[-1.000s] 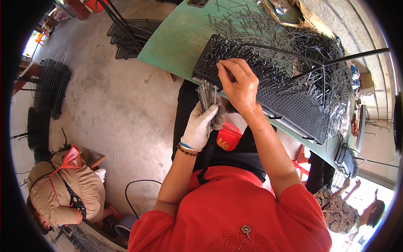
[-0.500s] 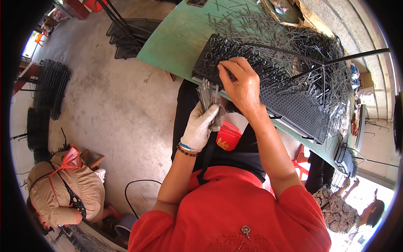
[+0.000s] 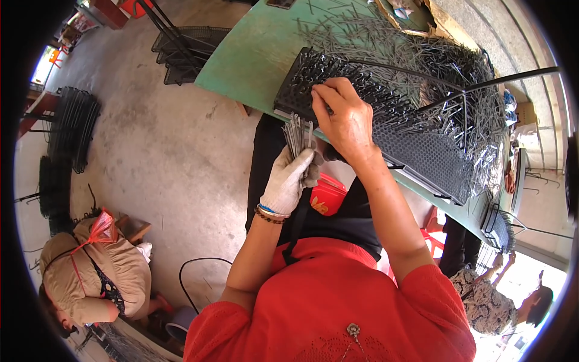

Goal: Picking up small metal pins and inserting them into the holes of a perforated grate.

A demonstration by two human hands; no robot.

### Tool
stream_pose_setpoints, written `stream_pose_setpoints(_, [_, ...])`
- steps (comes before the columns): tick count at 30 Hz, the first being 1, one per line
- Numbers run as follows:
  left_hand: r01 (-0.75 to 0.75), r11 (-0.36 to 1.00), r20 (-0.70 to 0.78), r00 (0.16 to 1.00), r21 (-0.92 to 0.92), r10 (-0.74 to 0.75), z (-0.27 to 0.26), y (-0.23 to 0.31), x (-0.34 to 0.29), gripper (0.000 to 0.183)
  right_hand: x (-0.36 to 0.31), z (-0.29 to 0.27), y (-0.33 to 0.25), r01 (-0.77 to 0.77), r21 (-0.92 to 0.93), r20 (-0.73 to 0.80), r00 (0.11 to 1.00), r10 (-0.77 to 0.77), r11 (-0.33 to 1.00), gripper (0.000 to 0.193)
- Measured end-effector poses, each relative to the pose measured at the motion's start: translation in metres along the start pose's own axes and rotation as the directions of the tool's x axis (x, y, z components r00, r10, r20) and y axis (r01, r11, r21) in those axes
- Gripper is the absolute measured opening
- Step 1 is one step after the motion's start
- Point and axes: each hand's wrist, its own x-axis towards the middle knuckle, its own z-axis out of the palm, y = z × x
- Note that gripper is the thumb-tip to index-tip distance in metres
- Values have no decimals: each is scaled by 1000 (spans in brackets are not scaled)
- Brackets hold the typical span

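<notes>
My left hand (image 3: 286, 182), in a whitish knitted glove, grips a bundle of thin grey metal strips (image 3: 294, 137) whose ends point up. Just beyond it lies a black perforated rack (image 3: 422, 155) along the table's near edge. Many dark metal strips (image 3: 380, 90) stand in or lie across its far side. Bare and with thumb and fingers pinched together, my right hand (image 3: 347, 123) is over the rack's left part. Whatever is between those fingertips is too small or hidden to make out.
Loose metal strips (image 3: 356, 30) are heaped across the green table (image 3: 241, 57), beside torn cardboard (image 3: 446, 27). Black rods (image 3: 512, 79) jut over the right side. A red bucket (image 3: 329, 194) stands below my hands. Co-workers are at lower left (image 3: 99, 265) and lower right (image 3: 482, 301).
My right hand has shifted slightly up and left over the rack, its fingers still pinched. The left hand and its bundle have barely moved.
</notes>
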Motion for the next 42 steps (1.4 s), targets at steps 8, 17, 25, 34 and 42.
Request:
stream_pose_setpoints(8, [6,1000,-19,1000,-10,-6,0,1,-1,14,4,-2,2,33,-32,27,999,-32,999,9])
stream_pose_setpoints(17, [7,1000,-28,1000,10,-7,-6,2,0,20,9,-5,0,86,-58,84,993,-80,995,11])
stream_pose_setpoints(25, [18,1000,-40,999,10,-18,-11,4,-1,17,14,-1,3,67,-118,195,980,-43,991,14])
stream_pose_setpoints(34, [-21,999,5,1000,-27,21,-9,7,-7,18,4,-19,-8,-153,147,237,965,115,977,15])
stream_pose_setpoints(42, [-70,997,73,995,-29,72,6,2,-5,20,-19,-32,-5,-693,345,540,698,470,633,15])
